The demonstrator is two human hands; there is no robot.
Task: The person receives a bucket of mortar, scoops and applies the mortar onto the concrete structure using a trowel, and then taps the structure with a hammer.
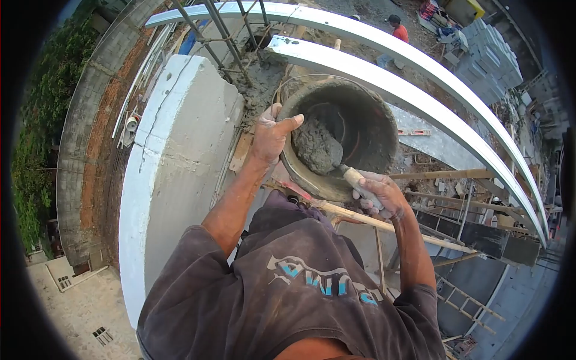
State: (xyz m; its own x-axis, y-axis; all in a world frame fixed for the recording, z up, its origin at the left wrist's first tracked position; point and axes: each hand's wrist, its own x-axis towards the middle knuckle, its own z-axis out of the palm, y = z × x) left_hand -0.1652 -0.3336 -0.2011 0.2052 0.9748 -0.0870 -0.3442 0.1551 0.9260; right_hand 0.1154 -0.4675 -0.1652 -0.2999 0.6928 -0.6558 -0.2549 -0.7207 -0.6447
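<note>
A round, mortar-stained bucket [375, 135] is tilted so that its mouth faces me. My left hand [273, 133] grips its left rim, with the thumb over the edge. In my right hand [379, 195] is the pale handle of a trowel [354, 176], held at the lower right rim. The trowel's blade is inside the bucket, hidden under a heap of wet grey mortar [318, 147]. Left of the bucket, wet mortar [261, 84] lies around the foot of some upright steel bars [219, 30].
A pale block wall [180, 144] stands to my left. Long white metal beams [384, 81] curve past beyond the bucket. Wooden poles [444, 242] cross at the right. Far below are a person in red [400, 33], stacked blocks [489, 60] and a ladder [471, 306].
</note>
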